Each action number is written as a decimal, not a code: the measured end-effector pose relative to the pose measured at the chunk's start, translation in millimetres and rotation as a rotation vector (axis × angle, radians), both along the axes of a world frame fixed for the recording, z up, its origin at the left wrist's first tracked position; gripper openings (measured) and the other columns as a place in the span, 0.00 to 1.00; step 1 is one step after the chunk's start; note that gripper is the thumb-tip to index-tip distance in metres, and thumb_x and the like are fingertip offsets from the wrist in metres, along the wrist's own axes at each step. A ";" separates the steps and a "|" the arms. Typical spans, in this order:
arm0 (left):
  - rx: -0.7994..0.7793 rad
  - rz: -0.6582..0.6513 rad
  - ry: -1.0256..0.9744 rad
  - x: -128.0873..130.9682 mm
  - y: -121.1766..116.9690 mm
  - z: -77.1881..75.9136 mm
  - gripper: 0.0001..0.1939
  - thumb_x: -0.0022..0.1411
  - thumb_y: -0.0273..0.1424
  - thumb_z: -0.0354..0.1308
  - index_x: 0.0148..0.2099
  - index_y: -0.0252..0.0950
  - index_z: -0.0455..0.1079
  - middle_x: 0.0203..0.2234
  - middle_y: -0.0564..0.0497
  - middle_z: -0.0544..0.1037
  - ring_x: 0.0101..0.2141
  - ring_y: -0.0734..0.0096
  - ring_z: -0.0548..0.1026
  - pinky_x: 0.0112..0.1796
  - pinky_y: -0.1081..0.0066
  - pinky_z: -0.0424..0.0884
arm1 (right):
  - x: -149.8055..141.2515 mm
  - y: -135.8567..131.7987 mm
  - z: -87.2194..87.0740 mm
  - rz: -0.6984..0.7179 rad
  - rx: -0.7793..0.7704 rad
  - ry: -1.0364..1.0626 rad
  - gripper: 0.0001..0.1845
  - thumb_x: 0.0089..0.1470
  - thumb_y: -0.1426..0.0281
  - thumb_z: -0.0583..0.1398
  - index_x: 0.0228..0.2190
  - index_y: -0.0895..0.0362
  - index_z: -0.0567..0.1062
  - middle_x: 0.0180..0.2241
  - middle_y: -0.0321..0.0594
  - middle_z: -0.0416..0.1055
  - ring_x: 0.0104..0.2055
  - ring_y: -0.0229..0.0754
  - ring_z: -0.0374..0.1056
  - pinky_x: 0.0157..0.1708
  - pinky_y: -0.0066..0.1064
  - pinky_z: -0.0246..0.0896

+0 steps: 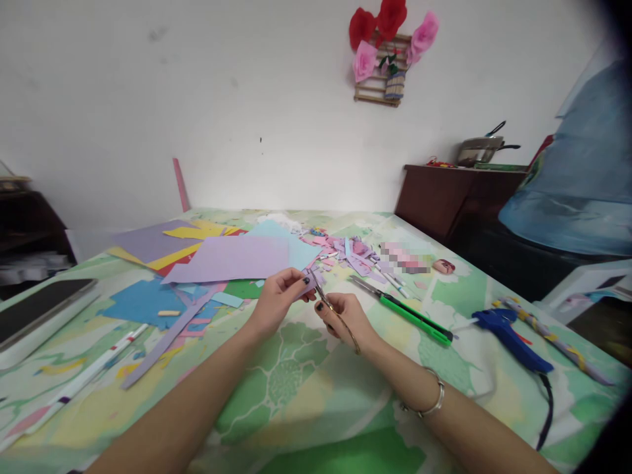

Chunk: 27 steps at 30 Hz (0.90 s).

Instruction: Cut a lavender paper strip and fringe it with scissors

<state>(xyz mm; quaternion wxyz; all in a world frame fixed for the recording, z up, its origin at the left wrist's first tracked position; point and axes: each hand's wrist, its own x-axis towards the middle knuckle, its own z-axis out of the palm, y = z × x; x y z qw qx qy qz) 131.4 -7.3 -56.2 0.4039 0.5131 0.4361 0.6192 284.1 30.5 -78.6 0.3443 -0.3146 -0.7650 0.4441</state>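
Observation:
Between the fingers of my left hand (281, 296) is a small piece of purple paper (310, 282), pinched near its edge. My right hand (348, 319) is closed round a pair of scissors (324, 297), whose blades point up and left and meet the paper. Some of the scissor handle shows below my right palm. Just behind my hands lies a large lilac sheet (237, 257) over a light blue sheet (296, 247). A green utility knife (415, 318) with its blade out rests to the right of my right hand.
Paper scraps (355, 250) are heaped beyond my hands. A blue glue gun (513, 339) with a black cord and a wrapped stick (557, 339) lie at the right. On the left are a purple strip (168, 339), a white stick (83, 378) and a dark phone-like device (44, 309).

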 end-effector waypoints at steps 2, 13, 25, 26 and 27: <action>0.007 0.024 -0.007 -0.2 0.8 -0.4 0.07 0.55 0.32 0.58 0.29 0.33 0.67 0.20 0.52 0.74 0.25 0.73 0.71 0.32 0.71 0.67 | 0.2 0.2 -1.0 0.022 -0.015 0.012 0.25 0.49 0.48 0.54 0.17 0.56 0.57 0.13 0.28 0.49 0.15 0.30 0.45 0.16 0.25 0.37; 0.006 0.130 0.059 3.7 -1.5 4.1 0.08 0.54 0.33 0.58 0.27 0.33 0.67 0.19 0.53 0.74 0.24 0.74 0.71 0.30 0.73 0.66 | 0.0 1.6 -3.7 0.032 0.004 -0.012 0.26 0.49 0.47 0.54 0.17 0.56 0.57 0.13 0.29 0.49 0.15 0.30 0.46 0.15 0.25 0.38; 0.016 0.130 0.098 3.7 -1.8 4.1 0.08 0.54 0.32 0.58 0.27 0.33 0.67 0.18 0.53 0.74 0.23 0.74 0.71 0.29 0.74 0.66 | -0.8 0.4 -0.8 0.001 -0.006 -0.030 0.27 0.47 0.48 0.55 0.16 0.56 0.57 0.11 0.29 0.50 0.14 0.30 0.47 0.15 0.24 0.40; 0.015 0.126 0.097 3.6 -1.6 3.6 0.08 0.54 0.32 0.58 0.28 0.33 0.67 0.18 0.53 0.74 0.23 0.74 0.71 0.29 0.74 0.66 | -0.8 0.2 -0.4 -0.002 -0.003 -0.032 0.26 0.47 0.48 0.55 0.15 0.55 0.56 0.11 0.29 0.49 0.14 0.30 0.47 0.15 0.24 0.39; 0.014 0.125 0.096 3.6 -1.5 3.2 0.08 0.54 0.32 0.58 0.28 0.33 0.67 0.19 0.52 0.74 0.23 0.74 0.71 0.29 0.74 0.66 | -0.7 0.1 0.0 -0.006 0.001 -0.035 0.26 0.47 0.48 0.55 0.15 0.55 0.56 0.11 0.29 0.48 0.14 0.30 0.46 0.15 0.24 0.39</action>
